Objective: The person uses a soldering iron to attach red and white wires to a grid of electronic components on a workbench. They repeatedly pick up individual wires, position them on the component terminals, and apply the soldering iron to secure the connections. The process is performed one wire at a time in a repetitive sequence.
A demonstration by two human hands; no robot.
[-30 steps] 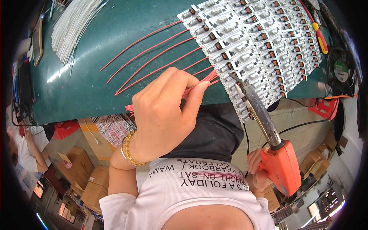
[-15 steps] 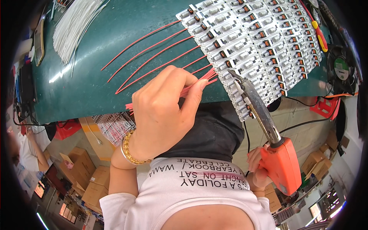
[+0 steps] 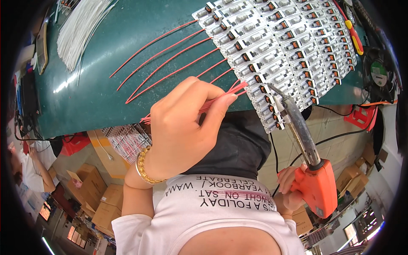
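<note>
My left hand pinches a bundle of thin red wires between thumb and forefinger, their ends reaching the near left edge of a white circuit board panel. In my right hand is an orange soldering gun, its fingers wrapped around the handle. The gun's dark tip points up and left over the panel, a little right of the wire ends; contact with the board cannot be told. Several loose red wires run left from the panel's edge across the green tabletop.
A bundle of white wires lies at the far left. Red-and-yellow handled pliers and a black fan are at the right. The panel's near corner overhangs the table edge. Cardboard boxes stand on the floor, lower left.
My left hand and the wire bundle have shifted slightly right. The soldering gun has moved a little right and down, its tip now farther along the panel.
</note>
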